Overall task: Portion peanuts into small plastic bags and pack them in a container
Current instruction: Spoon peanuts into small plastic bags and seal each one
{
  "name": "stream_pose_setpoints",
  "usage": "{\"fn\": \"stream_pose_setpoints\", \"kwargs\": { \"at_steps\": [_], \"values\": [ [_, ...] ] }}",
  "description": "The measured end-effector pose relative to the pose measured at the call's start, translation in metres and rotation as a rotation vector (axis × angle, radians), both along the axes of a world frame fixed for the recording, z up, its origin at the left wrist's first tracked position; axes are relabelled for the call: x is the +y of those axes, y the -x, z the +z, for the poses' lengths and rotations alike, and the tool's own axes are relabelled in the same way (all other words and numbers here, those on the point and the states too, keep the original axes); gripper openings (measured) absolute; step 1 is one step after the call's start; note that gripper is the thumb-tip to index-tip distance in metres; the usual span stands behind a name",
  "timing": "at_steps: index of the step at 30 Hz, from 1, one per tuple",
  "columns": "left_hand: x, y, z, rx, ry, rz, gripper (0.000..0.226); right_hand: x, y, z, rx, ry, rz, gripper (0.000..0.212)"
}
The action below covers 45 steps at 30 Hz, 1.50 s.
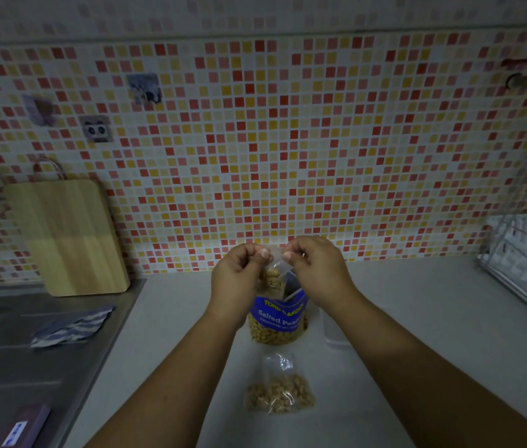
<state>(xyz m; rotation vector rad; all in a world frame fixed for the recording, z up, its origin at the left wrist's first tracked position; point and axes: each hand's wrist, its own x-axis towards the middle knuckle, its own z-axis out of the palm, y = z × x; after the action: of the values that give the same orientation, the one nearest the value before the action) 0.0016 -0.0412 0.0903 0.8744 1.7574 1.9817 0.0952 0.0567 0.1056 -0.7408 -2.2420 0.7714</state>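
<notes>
Countertop point(417, 318): peanut bag point(277, 321), filled baggie point(279, 391), container point(333, 328).

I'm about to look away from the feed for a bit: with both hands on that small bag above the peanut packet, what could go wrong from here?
1. The small bag hangs tilted from the top edge, pinched between the left hand and right hand; if the seal is incomplete, peanuts may spill.
2. The open Salted Peanuts packet stands right under the wrists; a bump could tip it.
3. The filled bag lies loose on the counter between the forearms and could get swept aside.
</notes>
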Motion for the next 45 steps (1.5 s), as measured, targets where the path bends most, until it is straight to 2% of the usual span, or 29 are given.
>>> {"fn": "stream_pose_setpoints", "kwargs": {
  "at_steps": [4,11,15,22,24,27,29,31,34,36,37,38,40,42,45],
  "values": [
    [0.002,-0.001,0.0,-0.018,0.004,0.005,0.014,0.002,0.001,0.002,0.058,0.075,0.049,0.004],
    [0.005,-0.005,-0.001,0.007,-0.025,0.033,0.015,0.001,0.003,0.005,-0.03,-0.05,0.049,0.009],
    [0.005,-0.004,-0.003,-0.022,-0.053,0.083,0.015,0.004,-0.003,0.004,-0.036,-0.036,0.026,0.007],
    [-0.001,0.003,-0.018,-0.037,-0.044,0.099,0.015,0.004,-0.004,-0.006,-0.052,0.051,0.036,0.012],
    [-0.004,0.004,-0.023,-0.031,-0.021,0.087,0.014,0.002,-0.004,-0.008,-0.05,0.151,0.063,0.012],
    [-0.011,0.008,-0.034,-0.022,0.047,0.025,0.016,0.0,-0.009,-0.012,-0.043,0.403,0.143,0.021],
    [-0.019,0.011,-0.044,-0.056,0.105,-0.01,0.016,0.001,-0.012,-0.019,-0.064,0.553,0.209,0.017],
    [-0.028,0.016,-0.06,-0.123,0.17,-0.029,0.016,0.0,-0.016,-0.029,-0.179,0.617,0.244,0.008],
    [-0.044,0.021,-0.086,-0.261,0.24,0.002,0.017,-0.001,-0.02,-0.059,-0.435,0.622,0.236,0.01],
    [-0.052,0.026,-0.106,-0.349,0.293,0.085,0.017,-0.002,-0.017,-0.087,-0.605,0.513,0.208,0.008],
    [-0.055,0.029,-0.118,-0.38,0.331,0.126,0.018,-0.004,-0.015,-0.103,-0.678,0.437,0.183,0.012],
    [-0.058,0.033,-0.13,-0.402,0.365,0.158,0.018,-0.006,-0.013,-0.119,-0.731,0.381,0.146,0.025],
    [-0.063,0.039,-0.153,-0.409,0.432,0.212,0.022,-0.011,-0.011,-0.15,-0.731,0.382,0.037,0.045],
    [-0.065,0.044,-0.173,-0.359,0.522,0.27,0.024,-0.019,-0.011,-0.172,-0.633,0.43,-0.071,0.049],
    [-0.066,0.053,-0.202,-0.267,0.697,0.33,0.027,-0.027,-0.007,-0.19,-0.596,0.378,-0.109,0.049]
  ]
}}
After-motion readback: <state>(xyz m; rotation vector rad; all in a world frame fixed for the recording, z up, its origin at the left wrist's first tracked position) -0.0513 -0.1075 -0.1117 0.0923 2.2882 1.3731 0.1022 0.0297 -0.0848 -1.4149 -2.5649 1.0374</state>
